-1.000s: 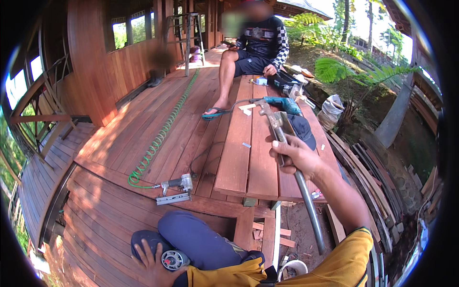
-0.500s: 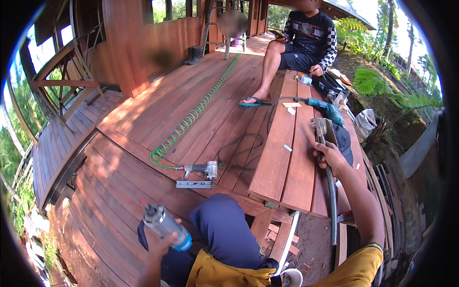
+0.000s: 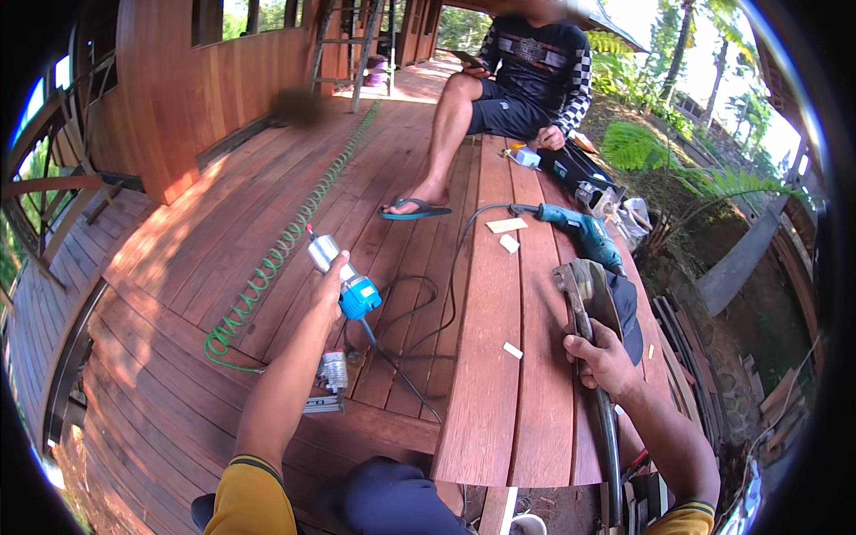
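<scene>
My left hand (image 3: 332, 283) is closed round the silver and blue body of a trim router (image 3: 359, 299), held out above the deck with its cord (image 3: 388, 357) trailing down to the right. Below it a nail gun (image 3: 333, 373) lies on the boards, partly hidden by my left forearm. Over the plank bench, my right hand (image 3: 604, 361) grips the dark handle of a hammer (image 3: 581, 314), its metal head pointing away from me. Beside the hammer head rests a dark cap (image 3: 627, 312). Farther along the bench lies a teal power drill (image 3: 580, 232).
A person (image 3: 526, 89) sits at the bench's far end, holding a phone (image 3: 467, 60). A green coiled air hose (image 3: 299, 223) crosses the deck (image 3: 214, 312). Small wood scraps (image 3: 507, 226) lie on the bench (image 3: 486, 383). A ladder (image 3: 361, 58) stands behind; a fern (image 3: 651, 147) grows at right.
My left hand has carried the router from beside my knee forward and to the right, out over the deck. My right hand still holds the hammer at the bench. The view has shifted.
</scene>
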The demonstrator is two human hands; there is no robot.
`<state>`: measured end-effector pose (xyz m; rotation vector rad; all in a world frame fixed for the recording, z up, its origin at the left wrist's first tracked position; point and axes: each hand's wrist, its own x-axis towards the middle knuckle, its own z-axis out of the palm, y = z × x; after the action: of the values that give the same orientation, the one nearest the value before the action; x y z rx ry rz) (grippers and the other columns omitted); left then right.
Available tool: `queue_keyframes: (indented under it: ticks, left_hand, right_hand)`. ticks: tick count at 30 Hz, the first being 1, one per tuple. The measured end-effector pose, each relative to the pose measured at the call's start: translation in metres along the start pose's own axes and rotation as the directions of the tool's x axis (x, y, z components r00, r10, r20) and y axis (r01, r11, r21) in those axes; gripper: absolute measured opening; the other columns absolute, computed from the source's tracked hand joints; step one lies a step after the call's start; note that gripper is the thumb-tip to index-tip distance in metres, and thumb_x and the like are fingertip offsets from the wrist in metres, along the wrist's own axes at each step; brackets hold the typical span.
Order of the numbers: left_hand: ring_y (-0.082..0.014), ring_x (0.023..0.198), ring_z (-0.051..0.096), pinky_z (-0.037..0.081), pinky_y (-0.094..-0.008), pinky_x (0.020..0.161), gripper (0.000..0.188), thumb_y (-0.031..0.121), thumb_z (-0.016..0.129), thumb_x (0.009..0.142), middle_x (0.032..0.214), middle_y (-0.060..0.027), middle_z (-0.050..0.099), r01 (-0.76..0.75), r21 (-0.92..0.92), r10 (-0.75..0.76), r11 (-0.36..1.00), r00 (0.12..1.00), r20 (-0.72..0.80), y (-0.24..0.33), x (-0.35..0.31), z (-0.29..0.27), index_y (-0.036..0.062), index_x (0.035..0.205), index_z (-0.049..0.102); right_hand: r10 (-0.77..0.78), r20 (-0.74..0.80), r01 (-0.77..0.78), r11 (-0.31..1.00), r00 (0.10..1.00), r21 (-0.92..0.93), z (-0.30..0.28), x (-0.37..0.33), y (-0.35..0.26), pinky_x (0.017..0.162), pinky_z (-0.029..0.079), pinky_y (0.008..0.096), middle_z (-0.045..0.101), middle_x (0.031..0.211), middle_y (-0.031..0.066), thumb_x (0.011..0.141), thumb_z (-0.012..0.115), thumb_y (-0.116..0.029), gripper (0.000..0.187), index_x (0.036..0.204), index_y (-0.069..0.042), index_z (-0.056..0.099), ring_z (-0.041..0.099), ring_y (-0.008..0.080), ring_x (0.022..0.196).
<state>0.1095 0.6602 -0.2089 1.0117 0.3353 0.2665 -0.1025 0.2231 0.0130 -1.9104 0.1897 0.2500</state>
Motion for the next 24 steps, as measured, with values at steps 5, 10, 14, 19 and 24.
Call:
queue_keyframes:
  ticks: [5, 10, 14, 19, 24]
  left_hand:
    - [-0.0259, 0.089, 0.073, 0.061, -0.0451, 0.073, 0.061, 0.028, 0.093, 0.083, 0.106, -0.0149, 0.070, 0.111, 0.384, -0.091, 0.917, 0.993, -0.070, -0.116, 0.066, 0.013, -0.0005, 0.126, 0.060]
    - [-0.0383, 0.118, 0.071, 0.057, -0.0510, 0.099, 0.091, 0.042, 0.091, 0.081, 0.135, -0.0250, 0.064, 0.217, 0.757, -0.227, 0.617, 0.969, -0.093, -0.196, 0.095, 0.022, -0.0030, 0.146, 0.044]
    - [-0.0411, 0.136, 0.061, 0.052, -0.0526, 0.112, 0.100, 0.051, 0.087, 0.083, 0.155, -0.0229, 0.052, 0.353, 0.870, -0.250, 0.344, 0.928, -0.277, -0.214, 0.102, 0.040, 0.0005, 0.152, 0.034]
    - [-0.0373, 0.143, 0.055, 0.051, -0.0536, 0.113, 0.101, 0.056, 0.087, 0.084, 0.155, -0.0217, 0.050, 0.331, 0.915, -0.243, 0.231, 0.930, -0.275, -0.205, 0.118, 0.048, 0.0015, 0.152, 0.035]
    - [-0.0368, 0.146, 0.050, 0.049, -0.0572, 0.113, 0.100, 0.057, 0.086, 0.085, 0.155, -0.0215, 0.049, 0.295, 0.937, -0.155, 0.188, 0.951, -0.269, -0.200, 0.123, 0.048, 0.0010, 0.152, 0.039]
  right_hand:
    - [0.044, -0.049, -0.047, 0.997, 0.998, -0.058, 0.005, -0.003, -0.005, 0.044, 0.039, 0.0264, 0.060, 0.087, 0.0035, 0.100, 0.075, -0.027, 0.040, 0.127, -0.004, 0.056, 0.048, 0.0089, 0.052]
    - [0.075, -0.085, -0.080, 0.995, 0.994, -0.052, 0.010, -0.004, -0.008, 0.044, 0.037, 0.0252, 0.059, 0.086, 0.0043, 0.099, 0.074, -0.025, 0.044, 0.132, -0.004, 0.054, 0.047, 0.0081, 0.054]
    - [0.105, -0.106, -0.108, 0.994, 0.989, -0.028, 0.012, -0.004, -0.009, 0.043, 0.036, 0.0256, 0.060, 0.085, 0.0044, 0.098, 0.078, -0.025, 0.047, 0.133, -0.005, 0.055, 0.045, 0.0077, 0.052]
    - [0.163, -0.114, -0.161, 0.987, 0.980, 0.020, 0.010, -0.005, -0.009, 0.045, 0.036, 0.0257, 0.060, 0.084, 0.0037, 0.098, 0.079, -0.025, 0.049, 0.135, -0.004, 0.055, 0.046, 0.0076, 0.053]
    - [0.145, -0.130, -0.142, 0.989, 0.981, 0.032, 0.009, -0.004, -0.009, 0.044, 0.035, 0.0258, 0.060, 0.083, 0.0039, 0.098, 0.079, -0.024, 0.050, 0.136, -0.004, 0.055, 0.044, 0.0074, 0.050]
